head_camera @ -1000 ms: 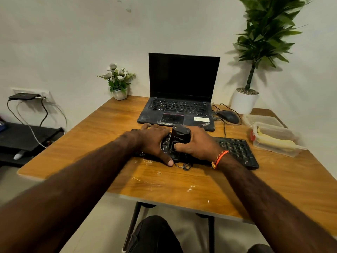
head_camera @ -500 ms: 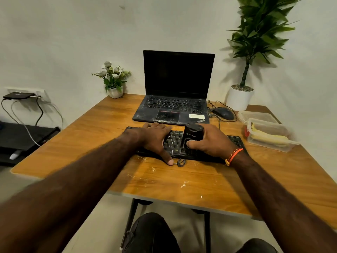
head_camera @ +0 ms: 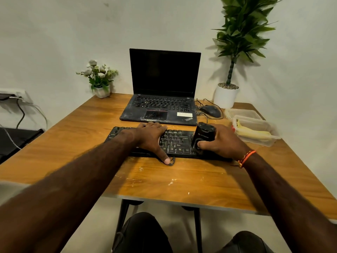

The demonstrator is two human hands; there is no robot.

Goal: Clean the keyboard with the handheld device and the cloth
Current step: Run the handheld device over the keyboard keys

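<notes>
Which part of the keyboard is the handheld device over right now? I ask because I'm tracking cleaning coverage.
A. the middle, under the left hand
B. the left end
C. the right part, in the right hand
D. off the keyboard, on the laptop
C: the right hand grips the handheld device over the right part of the keyboard, while the left hand rests on the keys further left.

Left arm: we reach it forward from the lower left, bare forearm crossing the near edge of the table [head_camera: 182, 181].
Left hand [head_camera: 152, 138]: we lay it palm down, fingers spread flat on the keyboard [head_camera: 175, 141], thumb stretched toward us past its near edge.
Right arm: we bring it in from the lower right, an orange band round the wrist.
Right hand [head_camera: 221, 141]: we wrap it round the handheld device [head_camera: 203, 136] standing on the keys, thumb pressed to its near face.
</notes>
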